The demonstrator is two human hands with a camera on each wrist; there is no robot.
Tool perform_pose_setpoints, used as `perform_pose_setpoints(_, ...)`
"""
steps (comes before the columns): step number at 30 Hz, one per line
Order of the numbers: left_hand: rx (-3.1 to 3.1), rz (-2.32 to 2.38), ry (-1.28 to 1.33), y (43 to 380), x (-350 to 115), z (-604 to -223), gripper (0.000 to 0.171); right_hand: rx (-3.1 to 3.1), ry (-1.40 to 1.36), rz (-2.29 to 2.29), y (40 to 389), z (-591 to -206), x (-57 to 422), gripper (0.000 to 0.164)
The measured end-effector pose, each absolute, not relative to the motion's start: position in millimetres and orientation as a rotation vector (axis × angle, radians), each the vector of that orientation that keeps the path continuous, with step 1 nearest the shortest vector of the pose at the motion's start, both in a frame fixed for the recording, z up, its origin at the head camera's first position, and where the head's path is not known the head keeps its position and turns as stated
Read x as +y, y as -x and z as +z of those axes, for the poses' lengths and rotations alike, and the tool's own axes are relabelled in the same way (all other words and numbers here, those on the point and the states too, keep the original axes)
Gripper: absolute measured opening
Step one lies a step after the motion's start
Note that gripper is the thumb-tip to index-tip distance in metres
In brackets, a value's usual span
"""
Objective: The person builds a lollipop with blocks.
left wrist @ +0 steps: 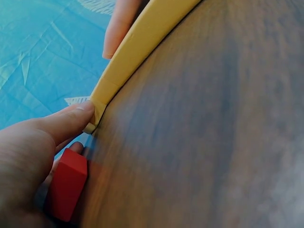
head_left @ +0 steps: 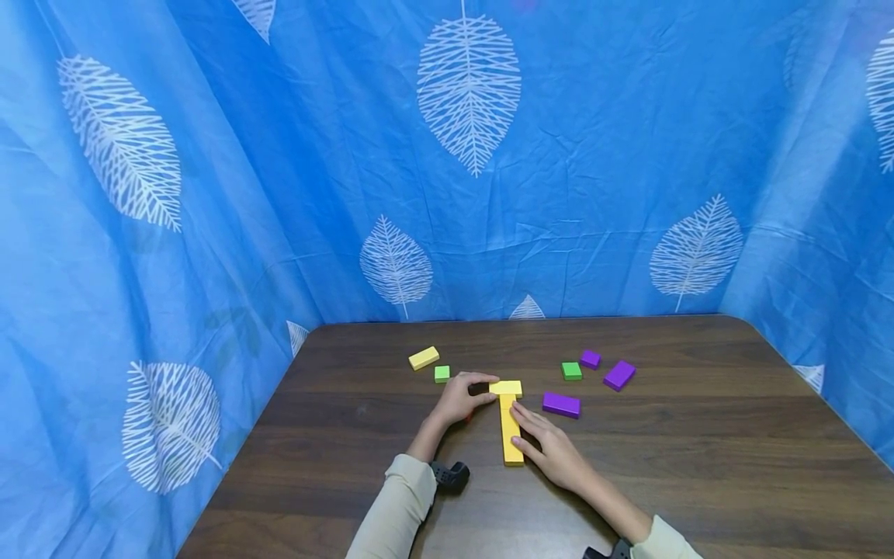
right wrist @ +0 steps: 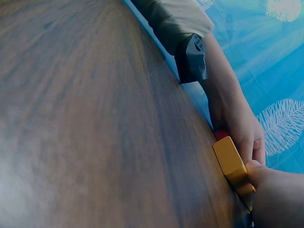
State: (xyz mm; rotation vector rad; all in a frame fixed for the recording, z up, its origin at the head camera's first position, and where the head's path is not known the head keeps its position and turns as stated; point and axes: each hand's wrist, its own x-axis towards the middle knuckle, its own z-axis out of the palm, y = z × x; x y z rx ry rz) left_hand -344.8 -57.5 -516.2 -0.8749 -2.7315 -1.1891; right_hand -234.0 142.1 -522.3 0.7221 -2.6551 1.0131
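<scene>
Across a dark wood-grain tabletop (head_left: 698,450), we see left hand (head_left: 457,399) pinching pale-yellow oblong block (head_left: 508,387), right hand (head_left: 556,453) spread against long orange-yellow bar (head_left: 508,429)

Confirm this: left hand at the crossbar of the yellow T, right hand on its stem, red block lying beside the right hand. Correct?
No, one thing is off: the red block lies beside the left hand, not the right hand, as the left wrist view shows. The left hand is at the crossbar and the right hand on the stem, as you said.
</scene>
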Motion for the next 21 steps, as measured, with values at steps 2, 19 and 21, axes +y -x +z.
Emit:
perform_pose_setpoints(2,-2.732,-1.190,0.875,344.2,-57.2,-516.3,0.032,-2.655,-0.722,1.016,233.9,-522.6,142.1,0.049)
perform_pose_setpoints(19,-2.837,-1.275,0.908,334.5,-102.8,-489.1,0.048,-2.632,-0.725,1.012,234.2,-524.5,142.4,0.050)
perform_pose_setpoints(21,-2.894,-1.238,0.945,331.8,-111.7,-486.9,0.049,-2.630,-0.724,1.010,234.3,-524.7,142.8,0.050)
